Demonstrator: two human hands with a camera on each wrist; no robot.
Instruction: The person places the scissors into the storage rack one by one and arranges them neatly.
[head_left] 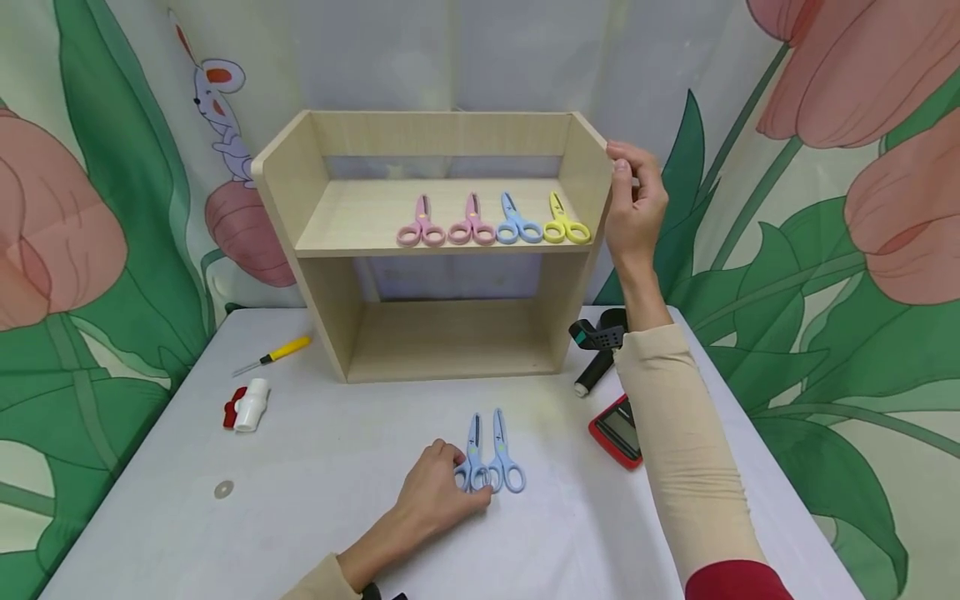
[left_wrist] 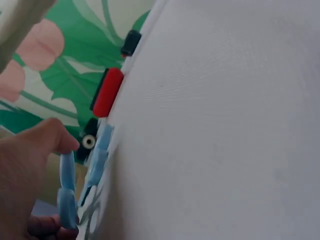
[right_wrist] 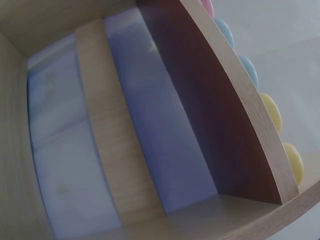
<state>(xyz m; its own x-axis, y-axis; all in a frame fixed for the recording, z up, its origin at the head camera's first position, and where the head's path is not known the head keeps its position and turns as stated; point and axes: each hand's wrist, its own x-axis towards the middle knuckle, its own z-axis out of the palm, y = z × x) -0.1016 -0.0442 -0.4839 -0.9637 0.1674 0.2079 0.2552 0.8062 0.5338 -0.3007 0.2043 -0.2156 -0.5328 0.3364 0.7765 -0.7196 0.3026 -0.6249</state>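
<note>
On the white table lie two pairs of light blue scissors side by side, blades pointing toward the shelf. My left hand (head_left: 433,493) pinches the handles of the left scissors (head_left: 474,437) between thumb and fingers; the right scissors (head_left: 501,442) lie close beside them. In the left wrist view, the held scissors' handles (left_wrist: 67,175) stand tilted near the tabletop. With fingers curled over its right side panel, my right hand (head_left: 637,196) grips the two-tier wooden shelf (head_left: 360,212). Along its upper board sit pink scissors (head_left: 422,221), more pink scissors (head_left: 472,221), blue scissors (head_left: 517,223) and yellow scissors (head_left: 564,223), handles toward me.
Left on the table are a yellow-handled screwdriver (head_left: 288,348), a white pipe valve (head_left: 252,407) with a red handle and a small grey disc (head_left: 223,489). Beneath my right forearm are a black flashlight-like tube (head_left: 594,373) and a red-framed device (head_left: 611,442). Printed curtains hang behind.
</note>
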